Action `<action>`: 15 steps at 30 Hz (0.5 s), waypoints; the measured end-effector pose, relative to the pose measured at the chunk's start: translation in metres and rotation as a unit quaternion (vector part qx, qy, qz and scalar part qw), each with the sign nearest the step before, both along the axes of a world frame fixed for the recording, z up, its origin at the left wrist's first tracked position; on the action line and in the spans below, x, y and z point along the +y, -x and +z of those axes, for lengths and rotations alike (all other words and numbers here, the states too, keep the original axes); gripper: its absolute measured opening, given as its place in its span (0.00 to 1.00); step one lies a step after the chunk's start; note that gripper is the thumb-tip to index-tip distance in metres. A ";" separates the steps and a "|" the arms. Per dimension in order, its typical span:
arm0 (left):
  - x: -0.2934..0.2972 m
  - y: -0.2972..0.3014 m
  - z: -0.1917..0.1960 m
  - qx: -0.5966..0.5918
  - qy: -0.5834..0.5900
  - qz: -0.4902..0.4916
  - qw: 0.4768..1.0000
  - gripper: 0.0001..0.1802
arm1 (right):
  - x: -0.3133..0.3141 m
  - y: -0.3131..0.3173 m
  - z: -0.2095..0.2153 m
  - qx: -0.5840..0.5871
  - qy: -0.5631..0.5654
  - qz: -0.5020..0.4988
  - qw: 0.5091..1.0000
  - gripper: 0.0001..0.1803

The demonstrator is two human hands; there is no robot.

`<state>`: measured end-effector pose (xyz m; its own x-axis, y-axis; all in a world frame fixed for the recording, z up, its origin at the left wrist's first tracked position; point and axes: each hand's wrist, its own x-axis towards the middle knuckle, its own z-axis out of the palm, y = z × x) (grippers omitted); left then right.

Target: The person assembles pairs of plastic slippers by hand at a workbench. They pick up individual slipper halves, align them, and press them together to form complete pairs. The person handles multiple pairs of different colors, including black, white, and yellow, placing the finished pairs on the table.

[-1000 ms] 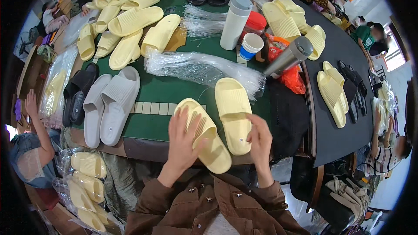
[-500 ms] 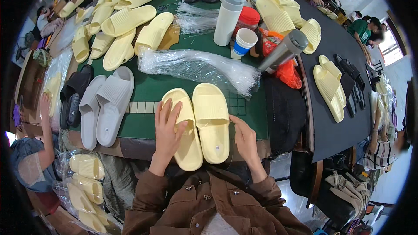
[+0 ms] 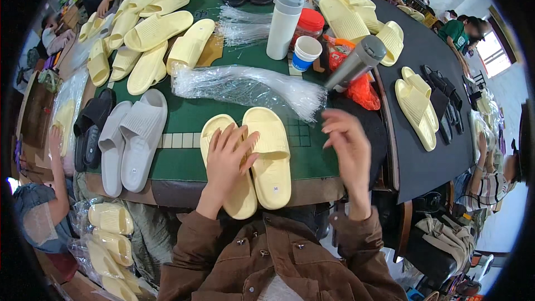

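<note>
A pair of pale yellow slippers lies side by side at the table's near edge, toes pointing away from me. My left hand (image 3: 225, 159) rests with fingers spread across the strap of the left slipper (image 3: 238, 198). Beside it, the right slipper (image 3: 271, 173) carries a small round sticker on its heel. My right hand (image 3: 348, 147) is raised to the right of the pair, touching neither, with its fingers loosely bent and apart and nothing visible in them. Just beyond its fingertips ends a bundle of thin white plastic strands (image 3: 245, 86) in clear film.
Grey slippers (image 3: 142, 139) and black slippers (image 3: 92, 128) stand at left, with a heap of yellow slippers (image 3: 159, 30) behind. A white flask (image 3: 284, 25), paper cup (image 3: 306, 53) and steel flask (image 3: 356, 61) stand at the back right. Several people work around the tables.
My right hand has left the right slipper's side and moved up and to the right. My left hand has slid rightward over the strap.
</note>
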<state>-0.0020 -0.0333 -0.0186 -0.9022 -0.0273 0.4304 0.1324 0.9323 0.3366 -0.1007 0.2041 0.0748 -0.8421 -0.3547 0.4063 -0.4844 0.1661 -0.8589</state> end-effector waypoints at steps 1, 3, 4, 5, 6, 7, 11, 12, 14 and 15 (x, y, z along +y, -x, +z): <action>0.000 -0.001 0.001 0.000 -0.003 0.004 1.000 0.25 | -0.001 0.006 0.021 0.146 -0.056 -0.022 0.987 0.07; 0.001 -0.002 0.003 0.001 -0.012 0.006 1.000 0.25 | 0.000 0.003 0.057 0.159 0.020 -0.046 0.986 0.07; 0.003 0.000 0.003 0.004 -0.017 0.003 1.000 0.25 | 0.004 -0.001 0.074 0.141 0.091 -0.044 0.985 0.07; 0.003 0.000 0.002 0.003 -0.019 0.006 1.000 0.24 | 0.005 -0.003 0.080 0.107 0.190 -0.013 0.976 0.07; 0.002 -0.001 0.002 0.002 -0.022 0.009 1.000 0.24 | 0.005 -0.006 0.086 0.079 0.289 0.018 0.954 0.07; 0.003 0.000 0.002 0.003 -0.020 0.007 1.000 0.24 | 0.004 -0.006 0.088 0.100 0.350 0.032 0.931 0.07; 0.004 0.001 0.003 0.009 -0.017 0.005 1.000 0.25 | 0.004 0.004 0.061 0.136 0.389 -0.072 0.908 0.06; 0.005 0.001 0.002 0.011 -0.016 0.007 1.000 0.25 | 0.003 0.008 0.045 0.094 0.380 -0.099 0.915 0.05; 0.004 0.001 -0.004 0.007 -0.020 0.013 1.000 0.24 | -0.005 0.014 0.008 0.012 0.322 -0.104 0.941 0.05; 0.003 -0.001 -0.005 0.005 -0.018 0.018 1.000 0.24 | -0.008 0.017 -0.018 -0.008 0.267 -0.122 0.956 0.05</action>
<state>-0.0005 -0.0305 -0.0233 -0.8960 -0.0758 0.4375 0.1024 0.9235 0.3697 -0.1180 0.1964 0.0570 -0.8808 0.1064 0.4613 -0.4734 -0.1912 -0.8599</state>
